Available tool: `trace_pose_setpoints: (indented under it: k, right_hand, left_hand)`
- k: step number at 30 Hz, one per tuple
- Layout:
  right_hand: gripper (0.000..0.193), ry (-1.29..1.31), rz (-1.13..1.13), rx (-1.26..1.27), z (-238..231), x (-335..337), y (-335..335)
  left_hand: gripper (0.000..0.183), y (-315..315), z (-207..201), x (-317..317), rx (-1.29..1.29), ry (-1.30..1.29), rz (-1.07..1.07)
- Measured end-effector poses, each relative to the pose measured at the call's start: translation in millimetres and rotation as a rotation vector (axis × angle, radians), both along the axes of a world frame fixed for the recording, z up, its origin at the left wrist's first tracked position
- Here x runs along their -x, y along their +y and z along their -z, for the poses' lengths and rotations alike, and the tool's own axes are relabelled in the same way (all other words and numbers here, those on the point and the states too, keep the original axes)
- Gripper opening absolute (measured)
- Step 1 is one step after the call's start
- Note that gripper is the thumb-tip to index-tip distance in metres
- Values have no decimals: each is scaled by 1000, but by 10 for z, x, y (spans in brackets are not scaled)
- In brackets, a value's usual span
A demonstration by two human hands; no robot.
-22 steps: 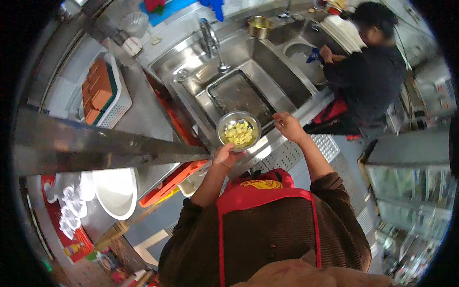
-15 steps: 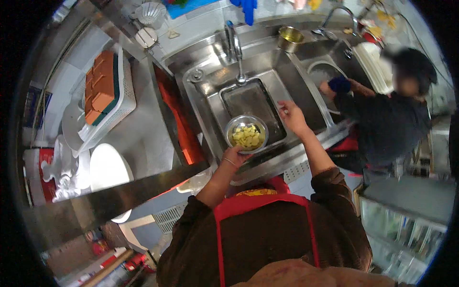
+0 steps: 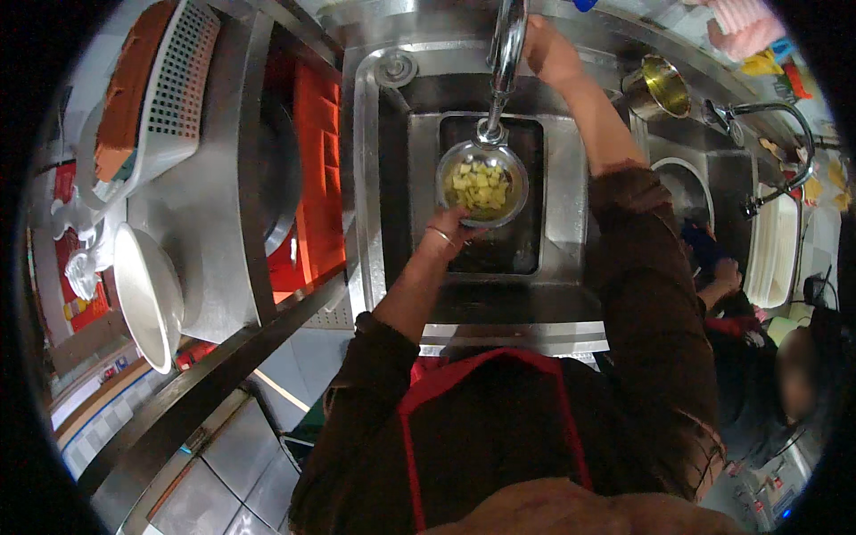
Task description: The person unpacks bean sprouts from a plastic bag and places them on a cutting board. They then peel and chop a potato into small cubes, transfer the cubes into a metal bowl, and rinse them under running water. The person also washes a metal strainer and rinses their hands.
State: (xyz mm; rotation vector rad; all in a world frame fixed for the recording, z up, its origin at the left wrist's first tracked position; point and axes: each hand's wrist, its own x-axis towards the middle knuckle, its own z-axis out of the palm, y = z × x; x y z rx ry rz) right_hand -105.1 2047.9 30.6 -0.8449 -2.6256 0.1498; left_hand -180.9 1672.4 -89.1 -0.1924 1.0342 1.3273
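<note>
My left hand (image 3: 453, 232) grips the near-left rim of a round metal bowl (image 3: 522, 203) holding yellow, potato-like chunks (image 3: 480, 185) in some liquid. The bowl is over the recessed bottom of a steel sink (image 3: 563, 201), right under the spout of a chrome faucet (image 3: 506, 62). Whether water runs from the spout I cannot make out. My right hand (image 3: 553, 58) is raised at the far side of the sink, its fingers beside the upper part of the faucet. The fingertips are partly hidden there, so their grip is unclear.
Left of the sink, a steel counter (image 3: 214, 259) carries a white basket (image 3: 183, 111) and a white basin (image 3: 147, 299). An orange crate (image 3: 318, 178) sits between. At right are a metal pot (image 3: 660, 87), a second faucet (image 3: 785, 107) and a co-worker's hand (image 3: 727, 275).
My right hand has moved from above the sink's right side up to the faucet. The bowl, still in my left hand, is now under the spout. My view has shifted.
</note>
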Motion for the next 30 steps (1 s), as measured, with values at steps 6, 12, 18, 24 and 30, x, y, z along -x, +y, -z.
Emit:
trace_pose_setpoints:
  k: [6,12,18,24,30]
  right_hand:
    - [40,17,67,112,16,-392,-300]
    - [36,228,44,59,60,-495,-488]
    - [37,94,-267,360,650,-605,-1489]
    - [45,-64,-306,107,1259,-416,-1812]
    - [48,277,-180,377,1241,-407,-1790]
  left_hand:
    - [54,357,233,42,13,-104,4]
    - [54,418,181,78,21,-52,-81]
    - [51,474,40,77,23,56,-127]
    - [59,510,103,45,-37,60,20]
    - [56,496,97,26,-3,150,42]
